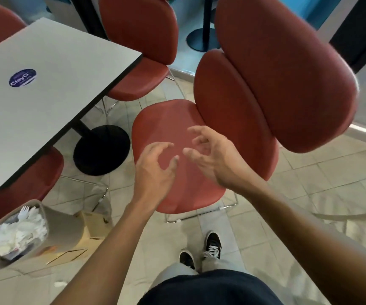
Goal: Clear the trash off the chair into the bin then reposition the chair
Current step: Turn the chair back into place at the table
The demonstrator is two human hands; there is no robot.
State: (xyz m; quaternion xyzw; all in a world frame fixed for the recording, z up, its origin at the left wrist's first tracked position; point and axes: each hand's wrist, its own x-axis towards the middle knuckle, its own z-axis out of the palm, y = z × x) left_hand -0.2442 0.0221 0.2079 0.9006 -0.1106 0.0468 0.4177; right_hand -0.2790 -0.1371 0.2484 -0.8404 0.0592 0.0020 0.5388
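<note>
Both hands hover, fingers curled, above smooth rounded red chair.

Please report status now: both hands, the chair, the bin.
Left hand and right hand open, empty, above red chair seat. Seat shows no trash. Bin at left holds napkins, plastic fork. Table stands close left.

bin left of chair, table behind

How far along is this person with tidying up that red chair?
The clearing looks done: the chair seat is bare, and the bin holds crumpled napkins and a plastic fork. Both the left hand and right hand hover empty over the seat. Repositioning the chair remains.
</note>
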